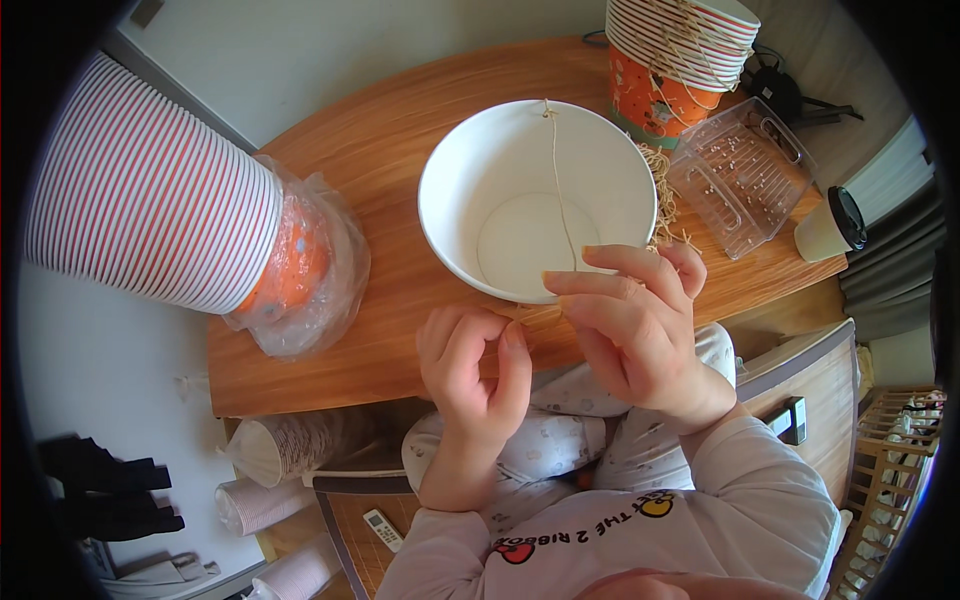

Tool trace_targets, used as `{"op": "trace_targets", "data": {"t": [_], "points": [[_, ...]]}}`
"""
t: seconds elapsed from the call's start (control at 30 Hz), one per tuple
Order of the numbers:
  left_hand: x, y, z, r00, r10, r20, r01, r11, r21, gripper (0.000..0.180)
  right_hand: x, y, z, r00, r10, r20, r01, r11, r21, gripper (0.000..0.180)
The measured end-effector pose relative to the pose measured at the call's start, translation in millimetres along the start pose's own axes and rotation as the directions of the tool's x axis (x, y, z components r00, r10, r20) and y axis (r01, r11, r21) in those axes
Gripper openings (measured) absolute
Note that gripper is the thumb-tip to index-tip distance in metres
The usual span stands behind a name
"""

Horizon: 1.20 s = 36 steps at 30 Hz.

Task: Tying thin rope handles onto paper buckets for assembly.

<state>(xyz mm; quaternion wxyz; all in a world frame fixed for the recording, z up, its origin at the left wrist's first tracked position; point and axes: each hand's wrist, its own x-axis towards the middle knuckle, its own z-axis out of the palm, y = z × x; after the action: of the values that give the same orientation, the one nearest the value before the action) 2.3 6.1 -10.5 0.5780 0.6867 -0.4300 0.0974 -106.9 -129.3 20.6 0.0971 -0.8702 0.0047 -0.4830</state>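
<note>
A large white paper bucket (450, 200) stands on the wooden table in front of me, its open mouth facing up. A thin tan string (557, 170) is fastened at its far rim and runs across the opening to my right hand (640, 320). The fingers of that hand are bent and drawn together by the near right rim, with the string between them. My left hand (470, 360) is just outside the near rim, thumb and forefinger pinched together; what they hold is too small to make out.
Left on the table (390, 340) lies a tall stack of paper buckets (160, 190), its end in clear plastic. At the back right stand stacked orange buckets (660, 95) with strings. Nearby are a string bundle (658, 185), a clear tray (745, 170) of small beads and a lidded cup (825, 228).
</note>
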Motion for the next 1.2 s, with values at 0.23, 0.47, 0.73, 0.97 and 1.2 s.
{"op": "trace_targets", "data": {"t": [0.23, 0.47, 0.73, 0.97, 1.2], "points": [[0, -2, 2, 1.0, 0.005, 0.012, -0.004, 1.0, -0.02, 0.009, 0, -2, -1, 1.0, 0.007, 0.009, -0.007, 0.999, 0.042, 0.031], [0, 7, -1, 0.999, 0.021, 0.048, -0.019, 0.999, -0.04, 0.008, 1, -3, -1, 1.0, -0.001, 0.005, 0.001, 0.997, 0.071, 0.032], [-1, 3, 2, 1.0, 0.003, 0.023, -0.001, 0.999, -0.051, 0.005, 2, -4, -3, 1.0, 0.004, 0.012, -0.005, 0.995, 0.101, 0.032], [-6, 10, 0, 0.991, -0.116, 0.062, 0.123, 0.986, -0.112, 0.005, 2, -4, -3, 0.999, -0.046, -0.001, 0.045, 0.99, 0.131, 0.034], [-6, 17, -5, 0.99, -0.087, 0.11, 0.099, 0.988, -0.115, 0.007, -1, -3, -6, 0.999, -0.031, -0.035, 0.038, 0.976, 0.215, 0.039]]}}
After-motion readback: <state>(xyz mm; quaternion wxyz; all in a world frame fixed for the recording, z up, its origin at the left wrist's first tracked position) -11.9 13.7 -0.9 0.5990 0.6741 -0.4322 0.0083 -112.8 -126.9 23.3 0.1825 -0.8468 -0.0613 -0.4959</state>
